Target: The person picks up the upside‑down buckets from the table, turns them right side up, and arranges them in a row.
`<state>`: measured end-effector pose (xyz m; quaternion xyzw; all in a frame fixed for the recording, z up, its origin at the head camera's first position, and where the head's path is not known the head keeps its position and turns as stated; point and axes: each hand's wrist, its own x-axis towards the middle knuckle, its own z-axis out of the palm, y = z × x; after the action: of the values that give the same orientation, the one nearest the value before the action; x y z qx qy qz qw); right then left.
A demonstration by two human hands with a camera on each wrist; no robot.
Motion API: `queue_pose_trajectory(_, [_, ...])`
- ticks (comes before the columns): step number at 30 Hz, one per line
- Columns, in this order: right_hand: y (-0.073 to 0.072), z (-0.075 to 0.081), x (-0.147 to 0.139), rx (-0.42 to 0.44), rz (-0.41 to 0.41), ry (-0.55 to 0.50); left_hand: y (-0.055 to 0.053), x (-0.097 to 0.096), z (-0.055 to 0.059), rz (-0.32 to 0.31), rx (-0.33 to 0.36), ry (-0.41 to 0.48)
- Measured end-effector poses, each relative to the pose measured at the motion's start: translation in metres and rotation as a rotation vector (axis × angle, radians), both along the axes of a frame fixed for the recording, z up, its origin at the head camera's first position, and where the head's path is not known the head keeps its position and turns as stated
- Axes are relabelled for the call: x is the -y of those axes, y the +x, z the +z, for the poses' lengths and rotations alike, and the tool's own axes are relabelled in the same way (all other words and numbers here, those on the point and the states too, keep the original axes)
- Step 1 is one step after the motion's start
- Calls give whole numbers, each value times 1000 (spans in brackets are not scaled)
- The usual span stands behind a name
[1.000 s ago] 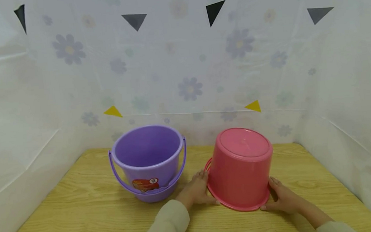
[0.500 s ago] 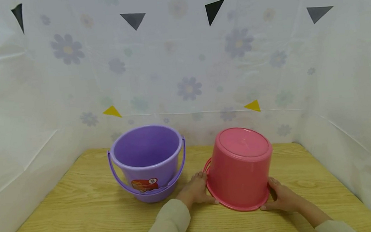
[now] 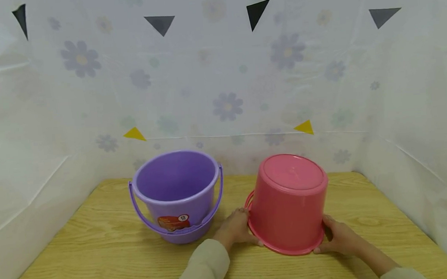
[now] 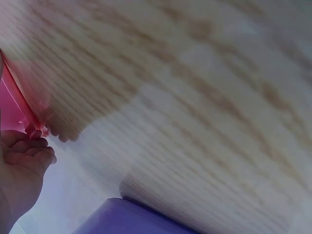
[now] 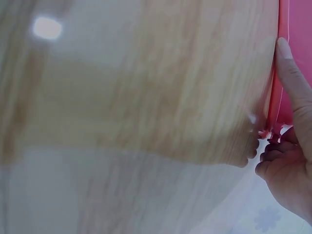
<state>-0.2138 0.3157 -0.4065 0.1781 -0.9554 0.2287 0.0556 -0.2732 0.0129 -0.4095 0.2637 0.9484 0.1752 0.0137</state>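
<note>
Upside down on the wooden table [image 3: 100,269], the pink bucket [image 3: 288,212] stands on its rim with its base facing up. My left hand [image 3: 235,228] grips the rim on the left, by the bucket's handle [image 3: 249,199]; in the left wrist view the curled fingers [image 4: 35,153] meet the rim. On the opposite side my right hand [image 3: 341,237] holds the rim. The right wrist view has that thumb [image 5: 288,66] lying along the rim and the other fingers bent by a lug. The bucket's inside is hidden.
A purple bucket [image 3: 205,205] stands upright left of my left hand, its handle hanging down in front across a red label [image 3: 174,223]. White flower-patterned sheeting [image 3: 204,80] encloses the back and sides, with black, grey and yellow triangles on it.
</note>
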Motion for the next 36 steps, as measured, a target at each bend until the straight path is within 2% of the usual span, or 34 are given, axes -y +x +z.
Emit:
queue_pose_trajectory(6, [1, -2, 1, -59, 10, -4, -2, 0, -2, -12, -49, 5])
queue_pose_trajectory(11, [2, -4, 0, -93, -1, 4, -2, 0, -2, -14, -31, 21])
queue_pose_trajectory(18, [3, -5, -2, -99, -1, 19, -1, 2, -4, -22, 7, 111])
queue_pose_trajectory(23, [5, -2, -5, -105, 50, -30, 1, 5, -5, -48, -13, 160])
queue_pose_trajectory(25, [7, 0, -5, -94, 80, -60, 1, 7, -5, -69, -25, 200])
queue_pose_trajectory(29, [10, 7, -4, 13, 46, -59, 0, 10, -7, -93, -22, 281])
queue_pose_trajectory(32, [12, 13, -5, 104, -5, -32, 1, 12, -7, -91, 21, 334])
queue_pose_trajectory(36, [13, 18, -7, 138, -6, -46, 2, 14, -4, -89, 106, 409])
